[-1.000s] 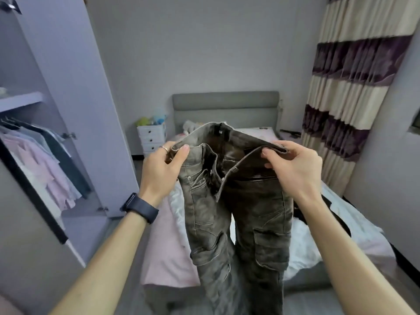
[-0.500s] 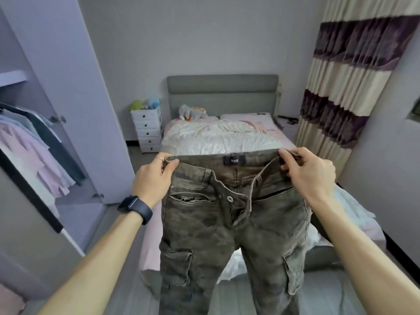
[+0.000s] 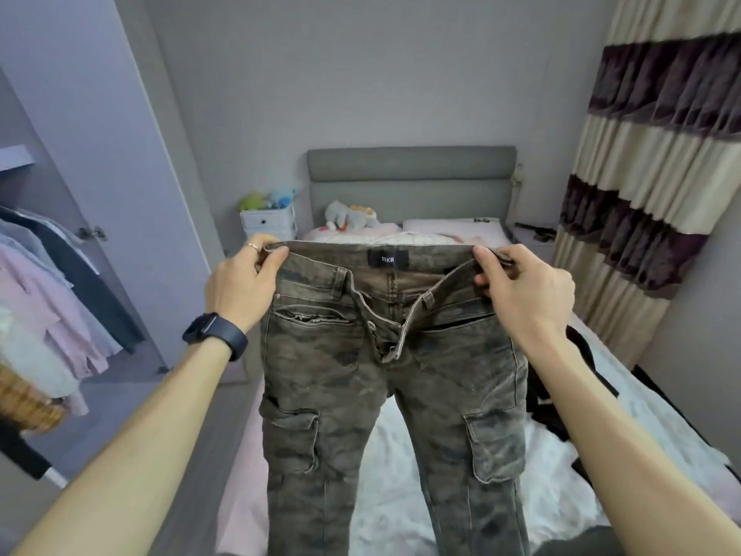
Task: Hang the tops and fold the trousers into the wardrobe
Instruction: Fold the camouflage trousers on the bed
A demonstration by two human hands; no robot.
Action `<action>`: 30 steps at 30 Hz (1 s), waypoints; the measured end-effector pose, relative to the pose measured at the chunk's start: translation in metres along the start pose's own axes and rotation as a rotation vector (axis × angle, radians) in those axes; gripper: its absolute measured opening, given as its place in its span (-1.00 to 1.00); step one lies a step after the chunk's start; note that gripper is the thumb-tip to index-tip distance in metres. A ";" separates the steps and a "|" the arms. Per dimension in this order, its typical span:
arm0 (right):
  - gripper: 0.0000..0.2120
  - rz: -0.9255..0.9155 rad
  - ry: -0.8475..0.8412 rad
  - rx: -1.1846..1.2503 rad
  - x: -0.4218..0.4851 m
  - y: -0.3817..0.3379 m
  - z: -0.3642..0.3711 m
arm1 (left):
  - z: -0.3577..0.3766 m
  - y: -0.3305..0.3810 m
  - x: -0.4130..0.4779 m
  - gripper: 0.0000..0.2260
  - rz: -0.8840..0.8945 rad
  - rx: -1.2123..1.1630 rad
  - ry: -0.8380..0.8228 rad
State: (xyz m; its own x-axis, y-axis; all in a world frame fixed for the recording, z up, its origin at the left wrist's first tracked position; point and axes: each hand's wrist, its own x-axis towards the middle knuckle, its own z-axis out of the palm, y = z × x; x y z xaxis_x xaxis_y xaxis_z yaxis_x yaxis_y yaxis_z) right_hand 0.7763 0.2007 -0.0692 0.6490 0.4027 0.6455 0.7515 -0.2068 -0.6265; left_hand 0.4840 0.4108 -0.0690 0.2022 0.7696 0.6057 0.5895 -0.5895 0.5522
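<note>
1. I am holding the camouflage cargo trousers [image 3: 393, 387] up by the waistband, spread wide in front of me above the foot of the bed [image 3: 395, 475]; the front faces me and both legs hang down out of the bottom of the view.
2. My left hand [image 3: 240, 286] pinches the left end of the waistband, with the thumb on the front of the cloth and the fingers tucked behind it; there is a ring [image 3: 252, 246] on one finger and a dark watch [image 3: 210, 335] on the wrist.
3. My right hand [image 3: 525, 298] grasps the right end of the waistband, with fingers curled over the edge and thumb on top.
4. The fly hangs open; a black label [image 3: 387, 259] shows inside the back of the waistband; each thigh carries a flapped cargo pocket.
5. Behind the trousers the bed has a white fluffy blanket over a pink sheet; a pillow [image 3: 449, 226] and a plush toy [image 3: 349, 214] lie near the grey headboard [image 3: 411, 176]; a dark garment [image 3: 577, 355] lies on the bed just beside my right forearm.
6. The wardrobe [image 3: 104, 146] stands at my left with its door open; tops [image 3: 60, 298] in pink, grey and a dark colour hang inside it; a woven basket [image 3: 24, 399] sits below them.
7. A white drawer unit [image 3: 268, 222] stands beside the headboard with soft toys [image 3: 266, 199] on top; a striped curtain [image 3: 649, 174] hangs at my right.
</note>
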 end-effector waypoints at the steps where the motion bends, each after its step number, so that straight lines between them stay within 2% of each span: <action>1: -0.54 -0.002 -0.004 -0.006 0.012 0.003 0.010 | 0.010 0.002 0.013 -0.78 -0.032 -0.013 -0.002; 5: -0.60 -0.021 -0.053 0.001 0.062 0.026 0.065 | 0.069 -0.003 0.069 -0.85 -0.149 -0.049 -0.007; 11: -0.65 0.094 -0.216 0.011 0.126 0.078 0.185 | 0.184 -0.051 0.143 -0.80 -0.256 -0.022 -0.031; 17: -0.73 0.262 -0.419 0.049 0.173 0.164 0.339 | 0.326 -0.147 0.208 -0.82 -0.359 0.045 -0.211; 20: -0.74 0.330 -0.490 -0.004 0.184 0.212 0.416 | 0.408 -0.195 0.231 -0.84 -0.424 -0.025 -0.320; 23: -0.75 0.431 -0.532 -0.067 0.193 0.265 0.494 | 0.487 -0.242 0.246 -0.86 -0.450 0.063 -0.421; 30: -0.76 0.616 -0.612 -0.115 0.200 0.363 0.632 | 0.627 -0.328 0.251 -0.86 -0.487 0.180 -0.498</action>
State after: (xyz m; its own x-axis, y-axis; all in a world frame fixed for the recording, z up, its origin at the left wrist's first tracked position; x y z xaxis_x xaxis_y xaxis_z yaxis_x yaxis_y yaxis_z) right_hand 1.1033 0.7695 -0.4436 0.7902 0.5911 -0.1617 0.3174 -0.6206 -0.7170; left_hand 0.8315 0.9515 -0.4568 0.1912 0.9807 -0.0419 0.8144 -0.1346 0.5645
